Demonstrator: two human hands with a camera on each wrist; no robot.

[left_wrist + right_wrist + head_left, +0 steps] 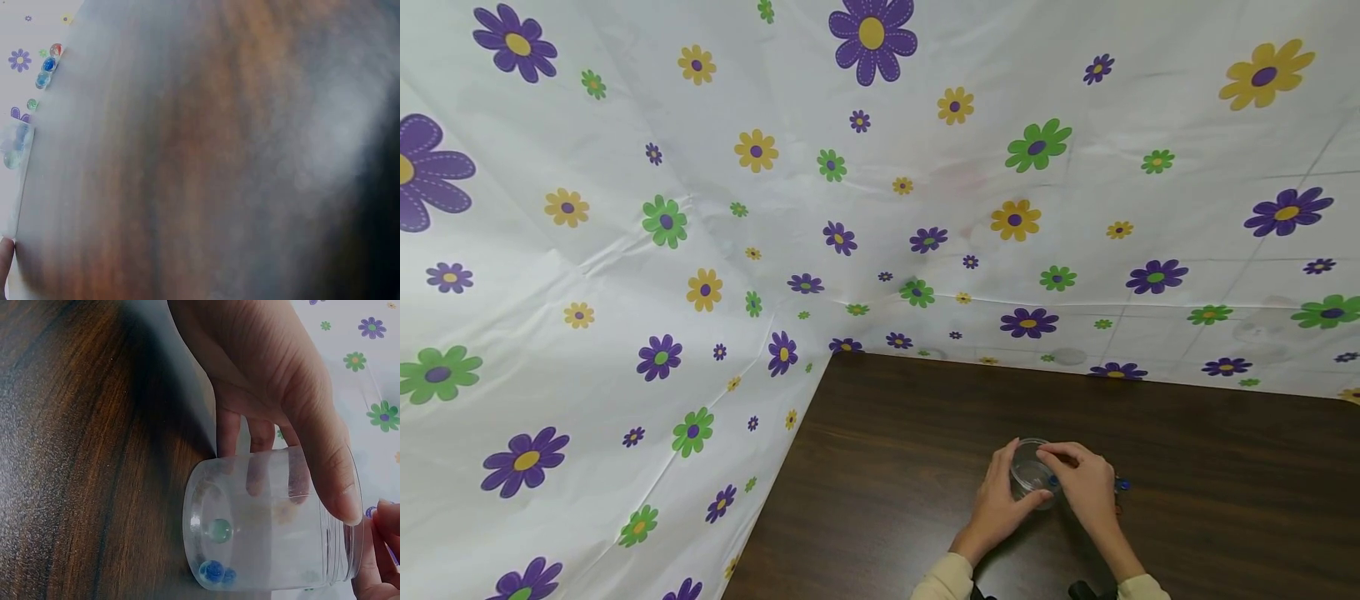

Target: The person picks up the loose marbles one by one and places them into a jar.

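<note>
My left hand [996, 504] grips a clear plastic jar [1028, 467], thumb at one side and fingers round the other. In the right wrist view the jar stands upright on the table in image-sideways view, with the left hand's thumb near its threaded rim. On its bottom lie a green marble [220, 530] and blue marbles [214, 571]. My right hand [1086, 487] is at the jar's mouth, its fingertips bent over the rim. Whether anything sits between those fingertips is hidden.
More marbles lie on the dark wood table [887, 433], beside the right hand: a blue marble [1123, 484] there, and a red marble [56, 50] and a green marble [32, 104] in the left wrist view. A flower-print sheet [625, 333] walls the table's left and back.
</note>
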